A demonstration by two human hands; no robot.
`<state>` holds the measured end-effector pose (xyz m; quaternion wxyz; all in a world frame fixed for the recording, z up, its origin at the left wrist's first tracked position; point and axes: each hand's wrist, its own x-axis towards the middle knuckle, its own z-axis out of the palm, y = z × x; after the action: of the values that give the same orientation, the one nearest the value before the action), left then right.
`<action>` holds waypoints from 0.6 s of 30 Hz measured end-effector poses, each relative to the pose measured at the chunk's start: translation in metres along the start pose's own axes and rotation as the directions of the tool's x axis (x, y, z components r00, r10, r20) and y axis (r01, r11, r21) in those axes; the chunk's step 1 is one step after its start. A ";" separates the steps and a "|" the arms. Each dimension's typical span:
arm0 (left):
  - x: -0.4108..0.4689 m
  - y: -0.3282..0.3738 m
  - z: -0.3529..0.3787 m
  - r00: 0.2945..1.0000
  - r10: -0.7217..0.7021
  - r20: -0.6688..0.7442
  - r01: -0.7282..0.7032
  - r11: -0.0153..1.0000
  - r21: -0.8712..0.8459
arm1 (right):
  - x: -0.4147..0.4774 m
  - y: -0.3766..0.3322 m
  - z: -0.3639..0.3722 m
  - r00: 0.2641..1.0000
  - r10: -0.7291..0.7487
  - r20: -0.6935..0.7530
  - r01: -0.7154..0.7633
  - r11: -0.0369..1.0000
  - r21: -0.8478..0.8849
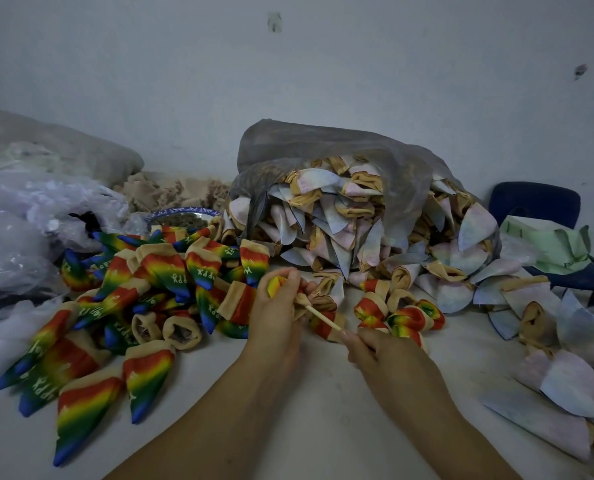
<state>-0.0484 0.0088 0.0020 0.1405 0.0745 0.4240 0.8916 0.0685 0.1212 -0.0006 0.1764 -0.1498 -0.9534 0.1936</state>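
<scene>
a: looking for the half-turned cloth cone (277,284).
b: bunched in the left grip (278,306), curled round it, held just above the white surface (323,427), between the rainbow cone pile (143,299) and the pale cones (340,233) spilling out of the gray bag (323,147).
a: and over at the right grip (375,351)?
b: pinching the near end of a wooden stick (323,318), slanted up and left, poked by its far end into the cone's tan opening.
</scene>
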 end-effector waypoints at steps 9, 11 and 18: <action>0.000 0.002 0.000 0.999 0.035 -0.014 -0.031 0.973 0.230 | -0.002 0.003 -0.005 1.000 -0.026 -0.011 0.025 0.997 -0.078; 0.000 0.006 0.000 0.999 -0.036 0.016 0.035 0.999 0.033 | -0.002 0.004 -0.004 1.000 -0.030 -0.008 0.029 0.998 -0.062; -0.005 0.004 0.000 0.958 -0.237 0.160 0.263 0.951 -0.160 | -0.001 0.004 0.002 0.995 -0.074 -0.064 0.070 0.996 -0.060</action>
<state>-0.0441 0.0048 0.0056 0.2877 0.0688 0.3369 0.8939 0.0693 0.1235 -0.0042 0.2104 -0.1267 -0.9570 0.1542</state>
